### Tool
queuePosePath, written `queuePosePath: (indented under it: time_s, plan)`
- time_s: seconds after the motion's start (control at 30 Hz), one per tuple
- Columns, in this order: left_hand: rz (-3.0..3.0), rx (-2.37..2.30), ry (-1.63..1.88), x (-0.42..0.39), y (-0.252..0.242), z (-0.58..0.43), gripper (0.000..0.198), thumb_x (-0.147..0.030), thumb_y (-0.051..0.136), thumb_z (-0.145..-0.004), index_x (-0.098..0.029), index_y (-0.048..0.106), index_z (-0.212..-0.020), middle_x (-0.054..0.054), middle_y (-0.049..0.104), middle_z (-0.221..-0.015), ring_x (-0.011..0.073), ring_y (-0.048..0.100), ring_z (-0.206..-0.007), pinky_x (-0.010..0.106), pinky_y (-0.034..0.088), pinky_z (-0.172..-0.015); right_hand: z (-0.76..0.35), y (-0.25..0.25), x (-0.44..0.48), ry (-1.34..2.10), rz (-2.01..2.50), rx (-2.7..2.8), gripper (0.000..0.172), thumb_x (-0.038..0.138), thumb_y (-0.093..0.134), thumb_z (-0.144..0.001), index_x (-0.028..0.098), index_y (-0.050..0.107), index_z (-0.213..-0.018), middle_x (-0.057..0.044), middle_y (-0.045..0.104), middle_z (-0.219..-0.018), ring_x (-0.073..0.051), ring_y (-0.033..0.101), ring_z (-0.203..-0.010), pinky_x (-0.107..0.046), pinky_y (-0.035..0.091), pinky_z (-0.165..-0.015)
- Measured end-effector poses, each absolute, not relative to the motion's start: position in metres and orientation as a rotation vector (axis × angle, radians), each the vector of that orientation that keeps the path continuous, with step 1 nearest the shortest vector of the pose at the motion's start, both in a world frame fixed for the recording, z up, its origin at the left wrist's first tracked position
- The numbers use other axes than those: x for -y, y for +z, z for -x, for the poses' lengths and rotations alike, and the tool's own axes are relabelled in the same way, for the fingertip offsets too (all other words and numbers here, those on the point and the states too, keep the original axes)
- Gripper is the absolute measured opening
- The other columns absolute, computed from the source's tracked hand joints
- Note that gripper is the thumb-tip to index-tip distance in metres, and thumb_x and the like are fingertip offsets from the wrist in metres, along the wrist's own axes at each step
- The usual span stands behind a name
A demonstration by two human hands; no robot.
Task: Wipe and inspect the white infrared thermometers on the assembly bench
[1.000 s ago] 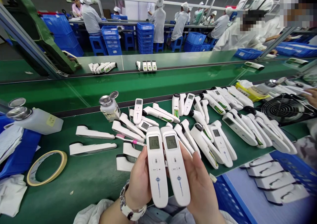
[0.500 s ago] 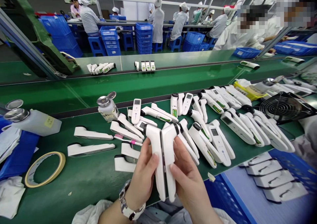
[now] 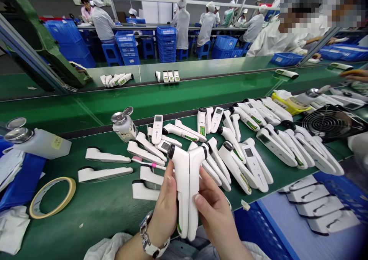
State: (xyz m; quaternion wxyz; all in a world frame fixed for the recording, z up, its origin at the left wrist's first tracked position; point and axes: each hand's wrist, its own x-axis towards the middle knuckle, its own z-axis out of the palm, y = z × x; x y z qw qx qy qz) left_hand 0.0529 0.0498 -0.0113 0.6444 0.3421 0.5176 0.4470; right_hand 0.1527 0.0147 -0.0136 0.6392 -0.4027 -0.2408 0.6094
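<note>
Two white handheld devices with black tips are held upright, back to back and touching, above the front edge of the bench. My left hand (image 3: 164, 206) grips the left white device (image 3: 182, 175), whose lower end shows a bit of green. Fingers of my right hand (image 3: 214, 210) close round the right white device (image 3: 196, 183), thumb on its front. Four similar devices, such as a white device on its side (image 3: 106, 173), lie left of my hands. A pink-and-white brush (image 3: 148, 162) rests among the devices behind my left hand.
Many more devices (image 3: 254, 164) spread over the right of the green bench (image 3: 106, 202). Tape roll (image 3: 71, 193), dispenser bottles (image 3: 125, 127) and a black fan (image 3: 330, 124) stand around. A blue bin (image 3: 258, 229) holds devices at lower right. People in white work beyond the conveyor.
The two devices have turned and come together, closing the gap between them. My right fingers have shifted on the right device. A person's hand has appeared at the far right edge.
</note>
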Motion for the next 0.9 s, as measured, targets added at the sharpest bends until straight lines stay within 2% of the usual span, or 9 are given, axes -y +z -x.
queuePosePath:
  time_s: [0.07,0.17,0.27,0.37,0.5,0.57,0.73,0.9]
  plan:
    - [-0.745,-1.114,1.013,-0.050,-0.013,-0.052,0.057,-0.058,0.041,-0.081,-0.029,0.041,-0.130,0.000,0.036,-0.142,0.0200,0.028,-0.132,0.029,0.033,-0.104,-0.152,-0.013,-0.016,1.382,0.927,0.550,0.050,0.028,0.071,-0.074,0.034,0.053,-0.121,-0.002,0.058,-0.124,-0.024,0.053,-0.113,-0.039,0.045,-0.094]
    - [-0.663,-0.934,0.988,-0.052,-0.014,-0.050,0.056,-0.048,0.046,-0.083,-0.027,0.036,-0.133,0.005,0.043,-0.138,0.0235,0.041,-0.124,0.031,0.041,-0.096,-0.150,-0.012,-0.017,1.398,0.930,0.540,0.049,0.027,0.068,-0.076,0.028,0.052,-0.123,-0.004,0.057,-0.125,-0.025,0.051,-0.116,-0.041,0.040,-0.099]
    - [-0.587,-0.787,0.919,-0.054,-0.009,-0.050,0.051,-0.039,0.051,-0.084,-0.025,0.039,-0.131,0.008,0.058,-0.122,0.0245,0.055,-0.108,0.032,0.046,-0.087,-0.150,-0.012,-0.019,1.387,0.926,0.476,0.049,0.024,0.068,-0.077,0.030,0.050,-0.122,-0.002,0.061,-0.118,-0.022,0.054,-0.110,-0.037,0.043,-0.096]
    - [-0.486,-0.722,0.906,-0.056,-0.003,-0.051,0.041,-0.035,0.053,-0.083,-0.026,0.048,-0.123,0.005,0.067,-0.101,0.0204,0.062,-0.091,0.030,0.047,-0.080,-0.152,-0.011,-0.021,1.327,0.927,0.414,0.055,0.022,0.070,-0.074,0.035,0.048,-0.122,0.003,0.065,-0.100,-0.017,0.059,-0.094,-0.029,0.047,-0.087]
    - [-0.449,-0.711,0.948,-0.058,-0.001,-0.052,0.020,-0.035,0.052,-0.084,-0.021,0.060,-0.096,0.000,0.065,-0.073,0.0115,0.059,-0.065,0.022,0.045,-0.065,-0.155,-0.005,-0.022,1.349,0.873,0.454,0.059,0.025,0.071,-0.072,0.033,0.046,-0.124,0.004,0.060,-0.079,-0.014,0.054,-0.066,-0.025,0.047,-0.066]
    - [-0.473,-0.696,0.946,-0.057,0.000,-0.051,0.021,-0.037,0.051,-0.084,-0.018,0.060,-0.083,0.000,0.061,-0.064,0.0104,0.055,-0.058,0.021,0.044,-0.059,-0.156,0.000,-0.022,1.387,0.798,0.460,0.055,0.028,0.070,-0.073,0.032,0.048,-0.123,0.003,0.057,-0.077,-0.012,0.050,-0.061,-0.025,0.045,-0.061]
    - [-0.559,-0.598,0.926,-0.053,-0.003,-0.047,0.026,-0.040,0.048,-0.085,-0.017,0.059,-0.079,0.001,0.057,-0.061,0.0122,0.055,-0.058,0.023,0.043,-0.057,-0.158,0.009,-0.018,1.493,0.628,0.456,0.051,0.031,0.068,-0.073,0.030,0.052,-0.122,0.001,0.054,-0.077,-0.010,0.044,-0.057,-0.029,0.042,-0.062]
    - [-0.618,-0.525,0.931,-0.050,-0.004,-0.045,0.030,-0.042,0.047,-0.084,-0.017,0.059,-0.073,0.002,0.057,-0.064,0.0135,0.055,-0.057,0.026,0.044,-0.056,-0.161,0.011,-0.016,1.542,0.639,0.494,0.051,0.037,0.070,-0.071,0.031,0.052,-0.119,0.001,0.053,-0.076,-0.011,0.045,-0.056,-0.029,0.042,-0.061]
